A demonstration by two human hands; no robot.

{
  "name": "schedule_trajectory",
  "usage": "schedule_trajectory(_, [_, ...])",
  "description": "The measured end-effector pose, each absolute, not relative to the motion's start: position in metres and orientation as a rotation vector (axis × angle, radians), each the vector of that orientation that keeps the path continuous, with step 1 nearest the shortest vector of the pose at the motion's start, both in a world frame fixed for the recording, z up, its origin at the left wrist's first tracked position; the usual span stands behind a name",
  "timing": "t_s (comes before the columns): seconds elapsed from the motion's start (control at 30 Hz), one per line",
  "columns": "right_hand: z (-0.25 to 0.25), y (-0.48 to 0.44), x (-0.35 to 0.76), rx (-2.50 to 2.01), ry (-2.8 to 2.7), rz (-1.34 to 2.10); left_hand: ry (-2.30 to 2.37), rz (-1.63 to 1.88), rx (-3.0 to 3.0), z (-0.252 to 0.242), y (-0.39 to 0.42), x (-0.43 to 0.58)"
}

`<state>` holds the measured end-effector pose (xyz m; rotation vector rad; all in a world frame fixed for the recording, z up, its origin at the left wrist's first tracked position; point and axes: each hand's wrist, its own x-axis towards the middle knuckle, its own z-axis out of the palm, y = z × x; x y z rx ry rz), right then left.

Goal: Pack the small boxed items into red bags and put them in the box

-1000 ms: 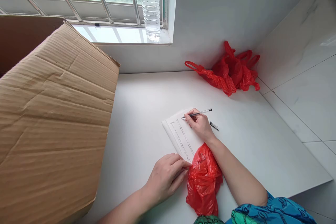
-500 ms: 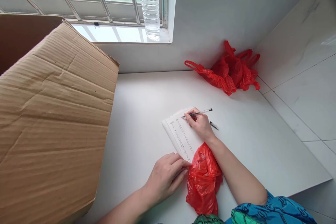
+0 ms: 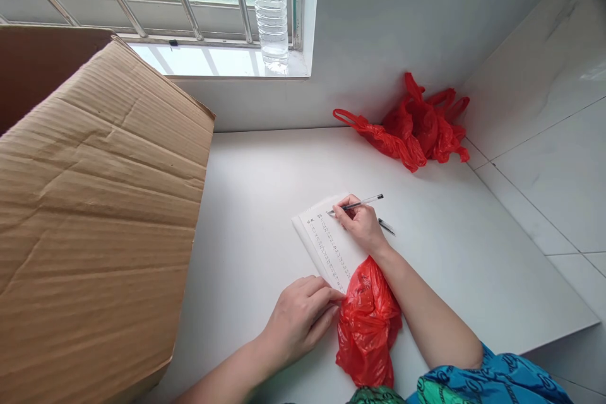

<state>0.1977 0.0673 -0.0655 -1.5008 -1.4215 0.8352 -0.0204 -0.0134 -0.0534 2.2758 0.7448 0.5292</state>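
Note:
My right hand (image 3: 360,224) is shut on a black-and-clear ballpoint pen (image 3: 357,205), with the tip on a sheet of white paper (image 3: 326,246) covered in handwritten columns. A small black pen cap (image 3: 386,226) lies just right of my right hand. My left hand (image 3: 298,322) rests flat-fingered on the sheet's lower corner, holding nothing. A crumpled red plastic bag (image 3: 367,325) lies under my right forearm, touching the fingertips of my left hand.
A large cardboard box (image 3: 95,202) fills the left side. A second red plastic bag (image 3: 409,129) sits in the far corner of the white ledge (image 3: 449,265). A water bottle (image 3: 269,6) stands on the barred window's sill (image 3: 213,62).
The view has drifted slightly. The pen's upper end has shifted a little as my right hand writes; my left hand stays in place.

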Motion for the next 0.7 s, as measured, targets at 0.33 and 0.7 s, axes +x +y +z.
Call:
schedule_trajectory(0.33, [-0.0659,0.0673,0.1969,-1.523,-1.423,0.811,0.740,0.528,2.281,-0.0525,-0.0131,-0.0202])
schedule_trajectory(0.7, [-0.0690,0.0690,0.1976,-1.519,-1.350,0.863,0.742,0.536,2.281,-0.0521,-0.0135,-0.0197])
